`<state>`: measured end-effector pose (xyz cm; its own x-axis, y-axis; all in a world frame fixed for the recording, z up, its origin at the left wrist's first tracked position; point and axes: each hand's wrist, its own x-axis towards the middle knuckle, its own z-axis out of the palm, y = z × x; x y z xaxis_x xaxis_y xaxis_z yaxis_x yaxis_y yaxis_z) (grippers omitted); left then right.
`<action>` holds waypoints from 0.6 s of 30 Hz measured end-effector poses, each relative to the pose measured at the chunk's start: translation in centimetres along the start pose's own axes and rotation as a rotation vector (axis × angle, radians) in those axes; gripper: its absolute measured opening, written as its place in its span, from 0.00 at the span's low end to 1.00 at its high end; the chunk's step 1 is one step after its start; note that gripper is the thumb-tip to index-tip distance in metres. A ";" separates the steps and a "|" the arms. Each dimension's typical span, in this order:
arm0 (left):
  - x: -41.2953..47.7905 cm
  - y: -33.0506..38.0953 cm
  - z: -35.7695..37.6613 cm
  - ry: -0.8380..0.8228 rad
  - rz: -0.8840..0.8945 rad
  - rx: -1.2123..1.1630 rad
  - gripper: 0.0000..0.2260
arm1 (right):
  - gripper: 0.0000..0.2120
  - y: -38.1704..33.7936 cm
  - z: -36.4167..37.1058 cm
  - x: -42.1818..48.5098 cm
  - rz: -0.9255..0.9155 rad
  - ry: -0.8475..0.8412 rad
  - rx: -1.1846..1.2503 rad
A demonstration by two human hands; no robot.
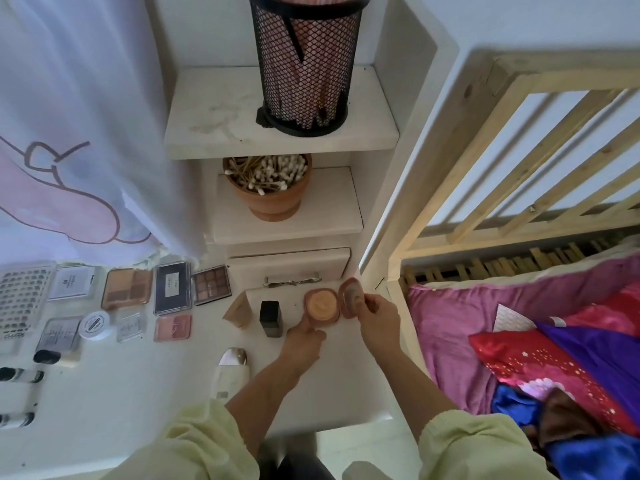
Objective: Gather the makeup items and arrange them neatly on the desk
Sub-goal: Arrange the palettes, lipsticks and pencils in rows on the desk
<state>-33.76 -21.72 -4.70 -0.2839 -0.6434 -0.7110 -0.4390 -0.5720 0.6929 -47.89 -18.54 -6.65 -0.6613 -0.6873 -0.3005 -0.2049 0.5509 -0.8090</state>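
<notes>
Notably, the round pink compact [321,305] lay open on the white counter [138,410], its base pinned under the fingertips of the left hand [304,336] while the right hand [377,315] pinched the raised lid [351,297]; each grip was thus closed on the compact. Just left of the left grip stood a dark upright bottle [269,317], and beyond it a small brown pouch [239,310]. Further left lay the palettes [166,287] in rows. Risk, as judged: a sliding base could knock the bottle over into the pouch; a hard snap of the lid could crack or spill the pressed powder. Right of the right grip the counter edge was near, so a slip might drop the compact toward the bed [519,341].
</notes>
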 end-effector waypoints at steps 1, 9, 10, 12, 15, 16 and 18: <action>-0.1 -0.1 -0.1 -0.002 0.007 0.001 0.18 | 0.14 0.0 -0.2 0.1 -0.001 -0.019 -0.015; -4.4 -1.7 -4.5 -0.187 0.039 0.132 0.10 | 0.08 -2.7 -1.7 -2.7 -0.378 0.114 -0.160; -4.9 -2.0 -5.6 -0.180 0.041 0.141 0.08 | 0.06 -3.5 -1.5 -3.4 -0.414 0.042 -0.184; -5.7 -2.7 -7.6 -0.082 0.057 0.152 0.08 | 0.06 -5.1 -0.3 -4.6 -0.439 -0.154 -0.241; -5.8 -3.6 -9.5 0.118 0.093 0.217 0.11 | 0.16 -7.2 2.1 -5.8 -0.496 -0.364 -0.341; -5.8 -3.8 -9.7 0.168 0.104 0.255 0.12 | 0.21 -7.8 2.8 -6.0 -0.507 -0.409 -0.375; -5.7 -3.8 -9.5 0.218 0.127 0.327 0.15 | 0.28 -8.9 3.8 -6.3 -0.511 -0.474 -0.490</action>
<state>-22.37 -20.68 -2.11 -0.1814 -0.8115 -0.5555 -0.6698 -0.3117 0.6740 -39.17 -20.92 0.50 -0.0529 -0.9725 -0.2267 -0.7575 0.1870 -0.6255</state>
